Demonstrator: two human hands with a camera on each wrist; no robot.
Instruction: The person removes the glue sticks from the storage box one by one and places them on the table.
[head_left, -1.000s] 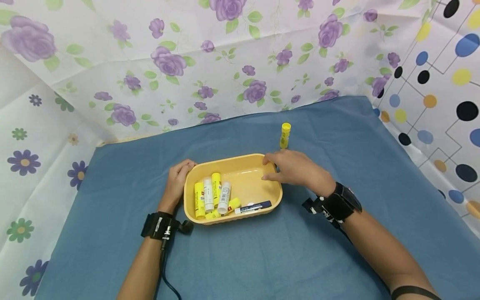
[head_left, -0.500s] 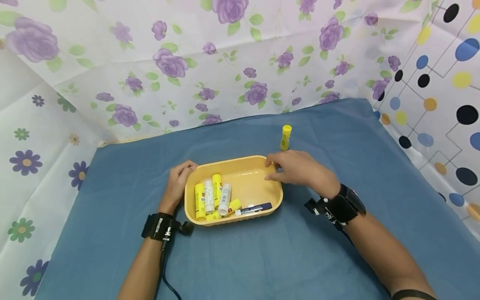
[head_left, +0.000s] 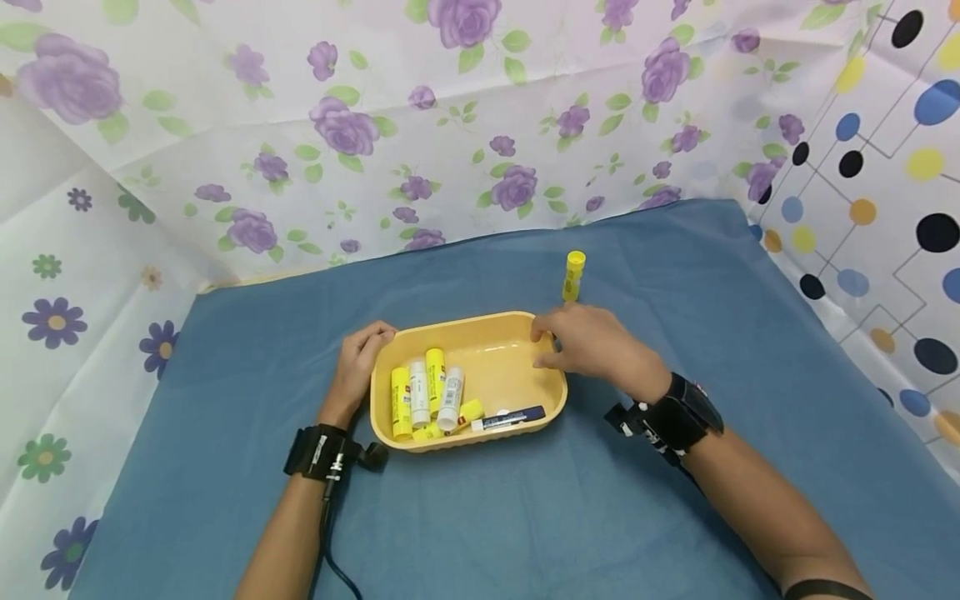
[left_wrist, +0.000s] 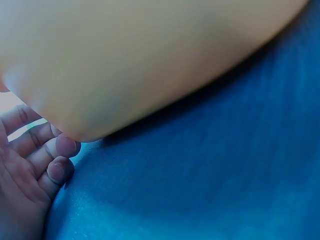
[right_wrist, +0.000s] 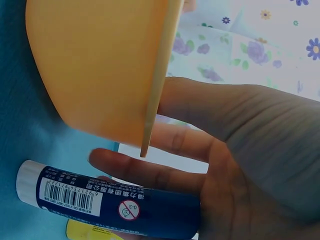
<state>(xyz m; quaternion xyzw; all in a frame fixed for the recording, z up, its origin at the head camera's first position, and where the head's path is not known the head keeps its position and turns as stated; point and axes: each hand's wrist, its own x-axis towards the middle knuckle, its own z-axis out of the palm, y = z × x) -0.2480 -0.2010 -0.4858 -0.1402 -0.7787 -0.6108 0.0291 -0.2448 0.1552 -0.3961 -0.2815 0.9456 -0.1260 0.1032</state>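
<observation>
Two-hander here: the left hand [head_left: 356, 358] grips one end of the tray [head_left: 502, 367], fingers bent round its far corner, and the right hand [head_left: 600, 337] grasps the other end, thumb hooked over the rim. If it were me I'd hold both ends level and share the pull evenly, cos nearly all the weight sits on the left hand's side and a tilt would probably send stuff rolling. Also watch the blue glue stick [right_wrist: 112, 200] outside the tray, right by the right hand's lower fingers. Can't really tell from that angle if they're touching it, but I'd shift gently so it doesn't get knocked

As for what's in the tray, between the hands: along the side nearest the person there's a blue-and-white stick [head_left: 508, 418] lying toward the right hand, and a yellow stick [head_left: 471, 410] partly tucked under the pile. Next to the left hand, two white tubes [head_left: 450, 398] and two yellow tubes [head_left: 401, 402] lie side by side. The far part toward the right hand is just bare plastic. Past the right hand a yellow glue stick [head_left: 573, 277] stands upright on the blue cloth [head_left: 465, 533], then it's flowery curtain [head_left: 345, 125] behind
</observation>
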